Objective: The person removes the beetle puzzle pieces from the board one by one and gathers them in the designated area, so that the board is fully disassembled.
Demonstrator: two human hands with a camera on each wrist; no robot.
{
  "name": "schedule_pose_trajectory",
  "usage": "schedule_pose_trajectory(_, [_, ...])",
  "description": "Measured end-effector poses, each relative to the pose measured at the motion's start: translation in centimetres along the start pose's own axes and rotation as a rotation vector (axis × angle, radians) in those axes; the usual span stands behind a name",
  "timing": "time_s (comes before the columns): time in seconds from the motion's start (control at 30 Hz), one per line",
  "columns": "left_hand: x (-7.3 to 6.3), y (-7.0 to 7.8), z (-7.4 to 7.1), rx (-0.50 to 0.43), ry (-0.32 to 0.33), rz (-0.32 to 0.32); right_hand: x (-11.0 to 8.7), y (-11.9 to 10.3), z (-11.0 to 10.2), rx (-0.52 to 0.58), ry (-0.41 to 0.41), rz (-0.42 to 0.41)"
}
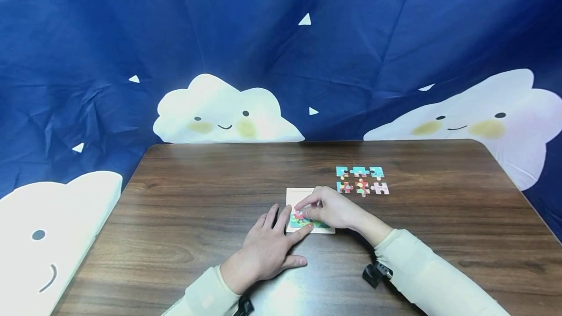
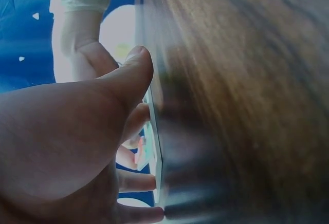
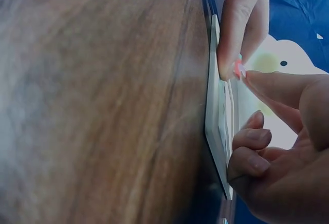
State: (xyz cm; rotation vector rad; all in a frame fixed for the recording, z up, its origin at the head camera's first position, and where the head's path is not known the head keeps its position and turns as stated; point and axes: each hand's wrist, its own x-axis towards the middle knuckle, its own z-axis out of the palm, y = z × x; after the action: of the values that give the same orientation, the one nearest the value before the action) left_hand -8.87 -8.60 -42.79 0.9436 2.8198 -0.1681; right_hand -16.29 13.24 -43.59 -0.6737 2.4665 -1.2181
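A small square puzzle board (image 1: 295, 195) with a pale frame lies on the table, its lower part filled with green and blue picture pieces. My left hand (image 1: 270, 252) is spread with straight fingers, the fingertips on the board's left and front edges. From the right, my right hand (image 1: 331, 207) reaches over the board and pinches a pink-red puzzle piece (image 3: 239, 68) between thumb and forefinger. The piece is tilted up at the board's left side, near my left fingertips. The right hand's other fingers are curled above the frame and hide part of the board.
Several loose jigsaw pieces (image 1: 360, 172) lie in two rows on the wooden table (image 1: 210, 179), behind and right of the board. A blue cloth (image 1: 263, 28) with white clouds hangs behind the table.
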Motion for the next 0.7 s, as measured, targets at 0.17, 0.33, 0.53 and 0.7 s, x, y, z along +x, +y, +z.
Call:
schedule_pose_trajectory(0.17, [-0.08, -0.16, -0.05, -0.003, 0.010, 0.006, 0.11, -0.19, 0.37, -0.009, 0.033, -0.005])
schedule_pose_trajectory(0.33, [-0.10, -0.20, -0.10, 0.004, 0.026, 0.015, 0.24, -0.31, 0.53, -0.025, 0.040, -0.007])
schedule_pose_trajectory(0.53, [-0.11, -0.26, -0.26, 0.008, 0.023, 0.014, 0.34, -0.63, 0.75, -0.029, 0.042, -0.011])
schedule_pose_trajectory(0.7, [-0.12, -0.31, -0.42, 0.022, 0.033, 0.023, 0.37, -0.91, 0.91, -0.006, 0.038, -0.017])
